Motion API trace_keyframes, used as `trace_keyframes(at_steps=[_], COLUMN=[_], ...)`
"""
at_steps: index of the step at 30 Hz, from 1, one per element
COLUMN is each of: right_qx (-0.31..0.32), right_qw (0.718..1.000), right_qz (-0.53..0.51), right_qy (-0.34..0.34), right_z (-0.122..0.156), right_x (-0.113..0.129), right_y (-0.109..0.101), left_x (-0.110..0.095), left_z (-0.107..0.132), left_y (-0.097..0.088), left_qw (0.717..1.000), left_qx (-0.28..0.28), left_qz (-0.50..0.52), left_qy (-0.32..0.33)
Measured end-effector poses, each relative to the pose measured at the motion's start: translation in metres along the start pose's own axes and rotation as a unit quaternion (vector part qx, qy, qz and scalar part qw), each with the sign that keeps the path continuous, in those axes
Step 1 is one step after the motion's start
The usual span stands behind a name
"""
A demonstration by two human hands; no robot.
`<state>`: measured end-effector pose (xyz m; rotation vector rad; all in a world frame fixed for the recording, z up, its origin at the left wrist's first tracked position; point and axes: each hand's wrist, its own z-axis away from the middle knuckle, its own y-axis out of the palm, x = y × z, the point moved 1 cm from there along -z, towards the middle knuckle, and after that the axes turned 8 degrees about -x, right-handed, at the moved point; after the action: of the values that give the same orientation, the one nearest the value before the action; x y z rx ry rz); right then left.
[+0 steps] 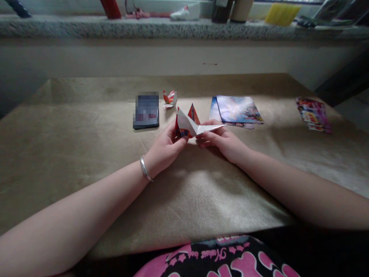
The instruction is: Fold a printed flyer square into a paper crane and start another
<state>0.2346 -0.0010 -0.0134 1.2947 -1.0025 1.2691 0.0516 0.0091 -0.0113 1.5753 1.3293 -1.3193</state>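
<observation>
Between my two hands is a folded sheet of paper (pixel 186 123), white on one side and red-orange patterned on the other, with pointed flaps standing up and one white point reaching right. My left hand (pixel 165 148) grips its left side, thumb on the patterned lower edge. On the right side, my right hand (pixel 223 140) pinches the paper near the white flap; some fingertips are hidden behind it. The paper is held just above the table. Behind it lies a smaller folded paper piece (pixel 170 98), red and white, touching neither hand.
A dark phone (pixel 146 111), partly blurred, lies left of the folded pieces on the gold-toned table (pixel 72 146). Printed sheets (pixel 240 109) are stacked right of centre, and colourful cards (pixel 313 114) lie far right. A granite sill (pixel 161 29) with several objects runs along the back.
</observation>
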Motion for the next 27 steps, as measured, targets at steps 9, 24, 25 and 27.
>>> trace_keyframes(at_steps=[9,24,25,27], right_qx=[0.025,-0.038,-0.049,-0.064], right_qw=[0.997,0.991,0.991,0.991], right_qz=[0.055,0.063,0.067,0.067], right_qy=[-0.057,-0.108,-0.105,-0.094], right_z=[0.000,-0.002,-0.003,-0.004], right_x=[-0.002,0.000,0.000,0.000], right_y=[-0.002,0.000,-0.001,-0.003], left_x=[0.010,-0.001,-0.002,-0.002], left_z=[0.003,0.002,0.002,0.001], left_y=[-0.001,0.004,0.004,0.004], left_qw=[1.000,0.984,0.984,0.983], left_qx=[-0.006,-0.088,-0.089,-0.090], left_qz=[-0.015,0.087,0.086,0.089], left_qy=[-0.023,-0.126,-0.129,-0.132])
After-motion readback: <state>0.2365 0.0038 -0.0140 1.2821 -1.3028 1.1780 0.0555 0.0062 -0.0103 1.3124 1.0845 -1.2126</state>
